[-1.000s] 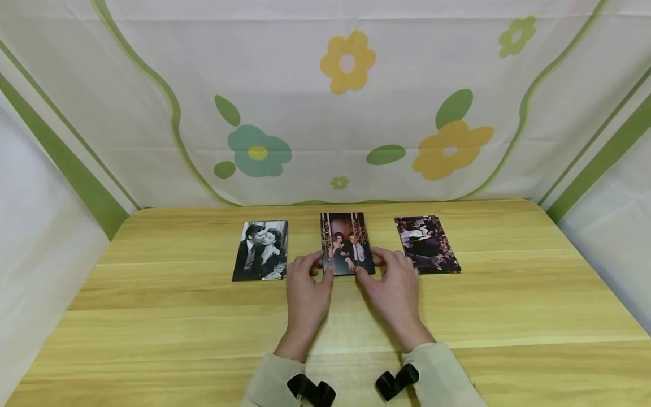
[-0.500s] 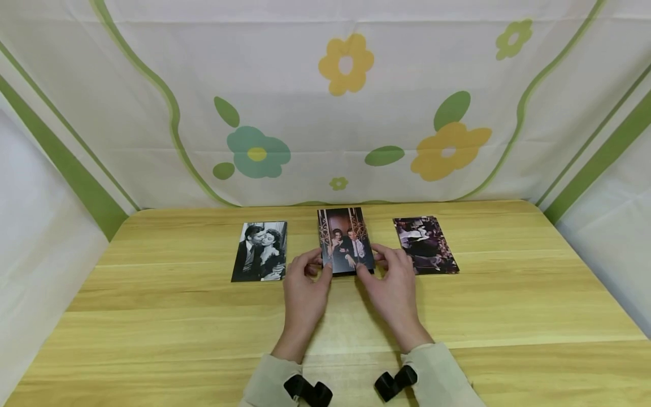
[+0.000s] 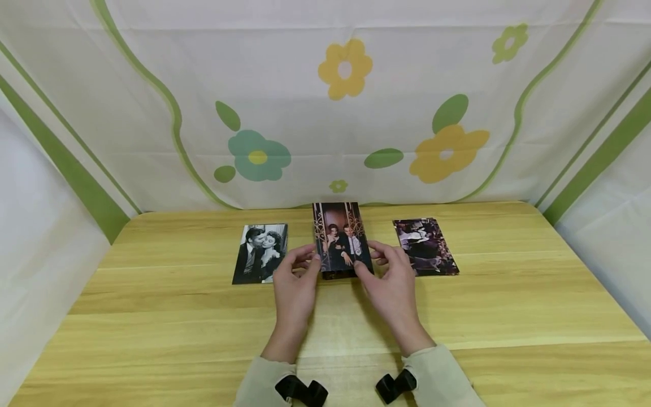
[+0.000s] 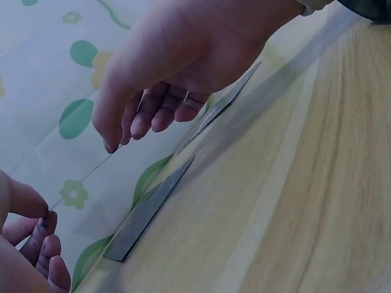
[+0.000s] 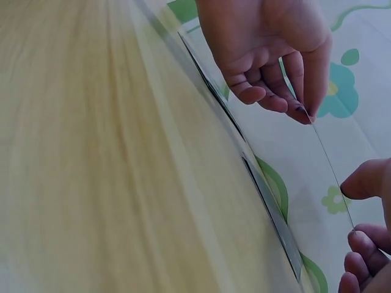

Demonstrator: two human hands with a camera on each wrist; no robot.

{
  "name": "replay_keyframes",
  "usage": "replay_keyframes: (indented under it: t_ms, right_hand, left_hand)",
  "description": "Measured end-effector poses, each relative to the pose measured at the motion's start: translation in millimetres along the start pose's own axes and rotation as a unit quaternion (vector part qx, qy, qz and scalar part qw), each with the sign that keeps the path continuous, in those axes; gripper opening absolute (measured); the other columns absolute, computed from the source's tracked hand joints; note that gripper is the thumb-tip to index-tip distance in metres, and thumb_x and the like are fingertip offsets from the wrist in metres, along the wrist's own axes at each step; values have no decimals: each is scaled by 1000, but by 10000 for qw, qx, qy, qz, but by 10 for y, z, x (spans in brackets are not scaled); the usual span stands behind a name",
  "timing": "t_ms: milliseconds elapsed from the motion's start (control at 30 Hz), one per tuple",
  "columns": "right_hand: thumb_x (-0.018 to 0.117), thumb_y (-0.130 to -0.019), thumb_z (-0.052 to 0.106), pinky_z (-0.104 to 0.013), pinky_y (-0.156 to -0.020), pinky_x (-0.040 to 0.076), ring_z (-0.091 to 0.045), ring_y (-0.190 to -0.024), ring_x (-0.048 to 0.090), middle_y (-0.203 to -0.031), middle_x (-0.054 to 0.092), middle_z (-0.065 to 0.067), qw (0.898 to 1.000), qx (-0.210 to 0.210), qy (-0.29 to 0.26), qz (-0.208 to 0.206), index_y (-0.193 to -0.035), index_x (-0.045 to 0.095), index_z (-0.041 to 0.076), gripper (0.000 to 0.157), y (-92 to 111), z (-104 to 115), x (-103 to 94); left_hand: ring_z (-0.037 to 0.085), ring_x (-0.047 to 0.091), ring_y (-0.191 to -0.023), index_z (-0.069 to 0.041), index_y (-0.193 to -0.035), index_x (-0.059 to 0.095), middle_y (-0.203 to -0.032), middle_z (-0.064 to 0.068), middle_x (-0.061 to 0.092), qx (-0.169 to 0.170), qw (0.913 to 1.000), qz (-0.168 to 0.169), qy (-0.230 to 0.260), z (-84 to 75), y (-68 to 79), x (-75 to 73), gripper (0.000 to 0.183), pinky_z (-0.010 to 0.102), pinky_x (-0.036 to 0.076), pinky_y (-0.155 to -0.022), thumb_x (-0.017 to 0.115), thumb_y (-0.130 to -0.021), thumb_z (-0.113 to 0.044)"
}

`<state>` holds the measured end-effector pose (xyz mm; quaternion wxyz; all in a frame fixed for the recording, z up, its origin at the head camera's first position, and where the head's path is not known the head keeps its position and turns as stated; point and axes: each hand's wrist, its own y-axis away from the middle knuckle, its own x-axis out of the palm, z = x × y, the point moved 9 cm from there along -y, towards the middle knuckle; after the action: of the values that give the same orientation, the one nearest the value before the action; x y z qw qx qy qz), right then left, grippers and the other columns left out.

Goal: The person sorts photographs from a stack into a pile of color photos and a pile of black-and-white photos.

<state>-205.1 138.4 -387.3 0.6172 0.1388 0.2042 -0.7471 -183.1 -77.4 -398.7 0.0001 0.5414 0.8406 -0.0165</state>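
Both hands hold a colour photo card (image 3: 338, 234) by its lower sides, showing a seated couple before ornate gates. My left hand (image 3: 296, 285) pinches its left edge between thumb and fingers, and my right hand (image 3: 390, 282) pinches the right. In the left wrist view the photo card (image 4: 84, 178) is a thin line raised above the table. Under it lies a dark-edged photo (image 3: 338, 275), mostly hidden in the head view. A black-and-white photo (image 3: 260, 253) lies left of the hands, and a dark colour photo (image 3: 427, 247) on the right.
The wooden table (image 3: 178, 339) meets a white cloth backdrop (image 3: 305, 85) printed with flowers, close behind the photos. White cloth also hangs at both sides. Black wrist cameras (image 3: 396, 387) are strapped over the sleeves (image 3: 442, 376).
The photo card has risen off the one beneath, which now shows at its lower edge. It has shifted slightly left, as has my left hand; my right hand stays nearly in place.
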Motion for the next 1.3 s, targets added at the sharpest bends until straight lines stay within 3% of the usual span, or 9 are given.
replay_keyframes:
  t_ms: [233,433,567,800,1100,1300]
  right_hand:
    - [84,-89,17,-38,-97,38,-25,-109,55,-117,64,-10,9999,-20,104,-36,-137,71,15,50,2,-1,-15]
    - [77,-96,16,-36,-91,43,-24,-106,57,-112,64,-11,9994,-96,133,-293,-132,73,11,36,-61,-38,-125]
    - [74,-99,14,-31,-88,44,-22,-102,59,-110,65,-11,9977,-75,128,-662,-125,75,9,27,-119,-98,-312]
    - [73,-99,10,-10,-75,46,-11,-93,58,-108,67,-7,9912,244,-32,-1303,-121,77,7,22,-196,-262,-731]
    - [73,-98,18,-16,-69,46,-5,-90,56,-92,64,14,9786,964,76,-1819,-121,78,12,24,-286,-471,-1216]
    - [73,-98,21,-17,-72,43,-2,-87,54,-86,60,22,9718,1149,249,-2046,-121,78,12,26,-286,-618,-1374]
  left_hand:
    - [18,62,-95,-7,-118,78,-109,14,74,-63,10000,40,-11,31,-4,21,24,24,53,-81,71,-97,0]
    - [17,62,-94,-5,-116,77,-107,14,74,20,9999,147,17,15,25,141,22,23,52,-80,70,-96,2]
    - [16,62,-91,-5,-116,77,-105,13,75,68,9993,371,-33,-29,67,330,21,23,51,-79,72,-96,1]
    - [14,63,-88,-5,-116,75,-104,9,74,-84,9959,900,80,-169,126,783,21,21,53,-77,72,-96,-1]
    - [8,60,-86,-7,-123,73,-106,5,75,-371,9844,1721,-66,-179,185,1323,36,21,52,-77,75,-89,4]
    - [4,55,-81,-5,-128,71,-107,5,73,-446,9763,2113,-123,-170,251,1546,39,19,48,-75,78,-90,2]
